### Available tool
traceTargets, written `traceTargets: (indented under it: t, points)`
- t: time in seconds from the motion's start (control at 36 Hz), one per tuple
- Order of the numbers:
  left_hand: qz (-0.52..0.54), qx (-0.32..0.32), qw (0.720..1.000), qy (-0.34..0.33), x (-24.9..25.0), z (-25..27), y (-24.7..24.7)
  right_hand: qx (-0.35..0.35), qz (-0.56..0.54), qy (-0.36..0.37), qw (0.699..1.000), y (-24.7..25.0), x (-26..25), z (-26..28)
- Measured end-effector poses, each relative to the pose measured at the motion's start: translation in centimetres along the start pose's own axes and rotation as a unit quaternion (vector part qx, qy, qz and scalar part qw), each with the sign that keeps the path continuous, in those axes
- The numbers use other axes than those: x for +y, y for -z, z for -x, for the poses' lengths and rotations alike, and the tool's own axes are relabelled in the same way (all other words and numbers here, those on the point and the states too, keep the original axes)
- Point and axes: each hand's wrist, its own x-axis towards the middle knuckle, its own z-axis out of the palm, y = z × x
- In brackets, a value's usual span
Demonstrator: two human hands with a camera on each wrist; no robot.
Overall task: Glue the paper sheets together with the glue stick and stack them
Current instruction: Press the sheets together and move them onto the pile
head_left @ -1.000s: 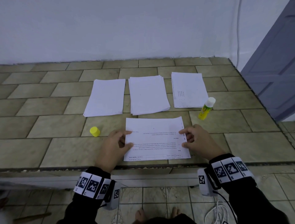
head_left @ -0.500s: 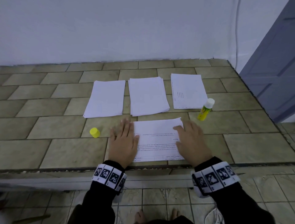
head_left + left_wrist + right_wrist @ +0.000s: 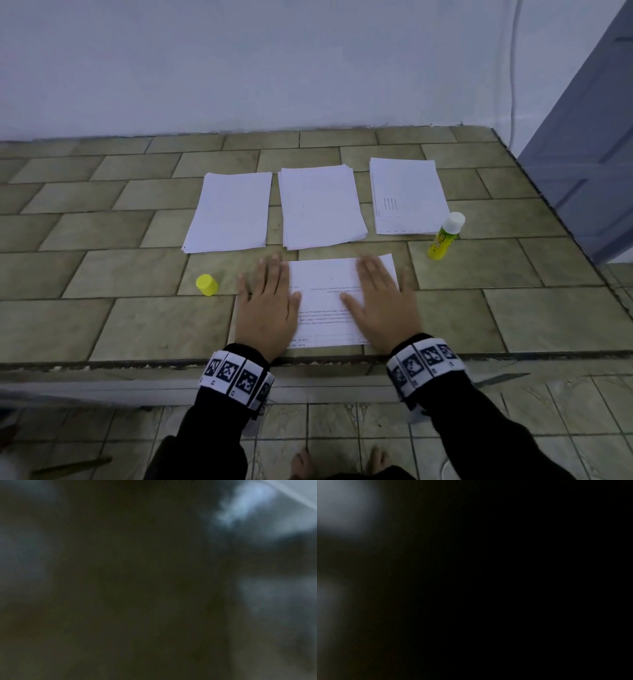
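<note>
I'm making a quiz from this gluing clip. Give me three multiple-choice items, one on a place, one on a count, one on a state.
1. Where is the yellow cap?
A. On the glue stick
B. On the counter, left of the left hand
C. On the middle pile

2. How many paper piles lie beyond the printed sheet?
A. Two
B. Three
C. Five

3. How are the hands?
A. Both flat on the printed sheet
B. Both gripping the glue stick
C. Both lifted off the counter

Answers:
1 B: the yellow cap sits left of the left hand.
2 B: three paper piles.
3 A: left hand and right hand press the printed sheet; the glue stick stands untouched.
</note>
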Motion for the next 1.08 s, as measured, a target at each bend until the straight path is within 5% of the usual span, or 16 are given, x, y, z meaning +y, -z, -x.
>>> traceTargets:
  t: [0.28, 0.44, 0.61, 0.89, 1.08]
  points:
    - [0.009, 0.019, 1.000, -0.006, -0.1, -0.1, -0.4, 0.048, 0.007, -0.071, 0.996, 0.8, 0.6, 0.4]
    - [0.007, 0.020, 1.000, -0.003, -0.1, -0.1, -0.6, 0.063, -0.015, 0.072, 0.995, -0.9, -5.4, 0.5]
    - [0.001, 0.033, 0.999, -0.014, -0.3, -0.2, -0.6, 0.027, 0.003, 0.117, 0.993, -1.5, -5.8, -0.1]
    - [0.024, 0.032, 0.999, -0.005, -0.3, 0.0, -0.6, 0.028, 0.027, -0.029, 0.999, 0.3, 3.4, 1.0]
    - [0.028, 0.040, 0.999, -0.006, -0.2, -0.1, -0.7, 0.071, 0.010, -0.041, 0.997, 0.8, 1.3, 0.8]
